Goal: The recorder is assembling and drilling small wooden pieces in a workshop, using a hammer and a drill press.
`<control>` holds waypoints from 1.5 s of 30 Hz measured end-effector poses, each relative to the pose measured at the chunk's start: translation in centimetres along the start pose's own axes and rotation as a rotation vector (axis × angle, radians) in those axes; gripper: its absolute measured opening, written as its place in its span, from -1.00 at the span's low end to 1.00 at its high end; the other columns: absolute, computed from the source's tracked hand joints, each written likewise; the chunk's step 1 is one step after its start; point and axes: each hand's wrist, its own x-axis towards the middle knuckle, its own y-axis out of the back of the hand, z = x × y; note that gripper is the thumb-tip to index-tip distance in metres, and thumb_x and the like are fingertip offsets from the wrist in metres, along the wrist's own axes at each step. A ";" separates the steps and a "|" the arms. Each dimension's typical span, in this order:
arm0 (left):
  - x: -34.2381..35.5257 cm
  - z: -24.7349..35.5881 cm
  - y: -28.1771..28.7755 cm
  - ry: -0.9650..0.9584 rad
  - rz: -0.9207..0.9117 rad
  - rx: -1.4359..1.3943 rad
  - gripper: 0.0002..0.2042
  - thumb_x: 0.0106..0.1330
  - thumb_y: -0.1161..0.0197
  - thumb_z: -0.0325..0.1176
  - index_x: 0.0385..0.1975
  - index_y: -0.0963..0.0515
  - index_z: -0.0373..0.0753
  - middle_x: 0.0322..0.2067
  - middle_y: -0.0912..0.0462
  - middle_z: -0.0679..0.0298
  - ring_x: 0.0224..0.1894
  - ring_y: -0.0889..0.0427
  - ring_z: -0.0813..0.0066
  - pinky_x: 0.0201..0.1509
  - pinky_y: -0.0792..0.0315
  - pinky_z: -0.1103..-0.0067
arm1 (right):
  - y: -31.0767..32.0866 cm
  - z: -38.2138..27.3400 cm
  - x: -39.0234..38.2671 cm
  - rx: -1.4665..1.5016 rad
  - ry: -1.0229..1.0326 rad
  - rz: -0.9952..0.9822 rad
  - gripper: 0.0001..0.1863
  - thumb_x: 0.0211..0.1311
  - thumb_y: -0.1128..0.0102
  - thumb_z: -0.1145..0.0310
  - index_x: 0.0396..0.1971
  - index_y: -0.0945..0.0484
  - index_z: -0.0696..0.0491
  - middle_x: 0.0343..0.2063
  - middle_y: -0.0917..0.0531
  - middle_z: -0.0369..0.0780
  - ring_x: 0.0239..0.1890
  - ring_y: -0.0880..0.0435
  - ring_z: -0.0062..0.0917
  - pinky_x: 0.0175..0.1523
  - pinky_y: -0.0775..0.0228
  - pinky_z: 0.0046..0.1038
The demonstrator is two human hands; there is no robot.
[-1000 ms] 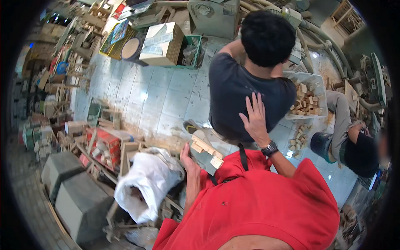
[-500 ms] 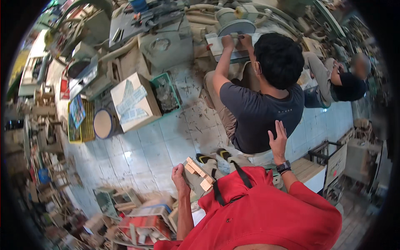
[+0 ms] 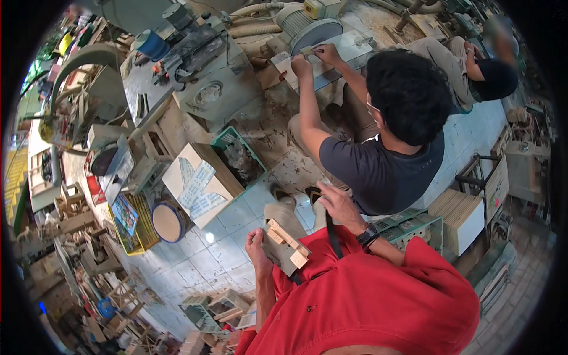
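Observation:
My left hand is closed at the edge of a grey board and holds it in front of my red shirt. Pale wooden blocks sit in a row along the board's upper face. My right hand hangs in the air to the right of the board, fingers stretched out and nothing in them. It is close behind the back of a seated co-worker in a dark shirt.
The co-worker's hands hold a small piece at a disc sander. A stack of boards, a green crate and a yellow basket stand ahead on the left. At right are a green perforated crate and another board stack.
My right hand has come down and left, toward the board. The view has turned, and my left hand still holds the board. The co-worker leans further right.

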 end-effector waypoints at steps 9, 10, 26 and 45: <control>10.9 5.7 -0.3 0.141 -0.162 0.144 -0.89 0.33 -0.26 -0.36 -0.34 -0.54 -0.24 -0.42 -0.53 0.44 -0.34 -0.39 0.70 -0.20 -0.28 0.70 | -1.6 0.9 6.4 -0.271 -0.272 0.505 -0.20 0.11 -0.18 0.65 0.39 -0.09 0.09 0.41 -0.04 0.04 -0.28 -0.67 -0.28 -0.21 -0.55 -0.42; 11.6 6.2 -0.3 0.143 -0.190 0.178 -0.89 0.33 -0.26 -0.34 -0.34 -0.54 -0.23 -0.43 -0.52 0.45 -0.36 -0.38 0.71 -0.23 -0.27 0.72 | -1.7 0.1 6.9 -0.269 -0.290 0.508 -0.20 0.11 -0.18 0.65 0.39 -0.09 0.09 0.41 -0.04 0.04 -0.28 -0.67 -0.28 -0.21 -0.55 -0.42; 14.3 10.8 -3.6 0.203 -0.252 0.328 -0.86 0.33 -0.28 -0.30 -0.35 -0.52 -0.22 -0.44 -0.51 0.46 -0.39 -0.37 0.74 -0.27 -0.27 0.74 | -8.4 -2.8 8.5 -0.063 -0.331 -0.219 -0.56 0.30 -0.07 0.35 0.16 -0.38 0.14 -0.25 -0.62 0.09 -0.17 -0.60 -0.04 -0.09 -0.43 -0.11; 28.1 8.0 -40.0 0.222 -0.803 -0.095 -0.75 0.39 -0.11 -0.39 -0.02 -0.46 -0.38 -0.17 -0.61 0.22 -0.19 -0.63 0.44 -0.11 -0.56 0.49 | 9.6 6.7 32.1 0.795 -0.264 0.434 -0.41 0.13 -0.31 0.44 0.20 -0.42 0.24 -0.06 -0.60 -0.25 -0.11 -0.56 -0.67 0.00 -0.41 -0.60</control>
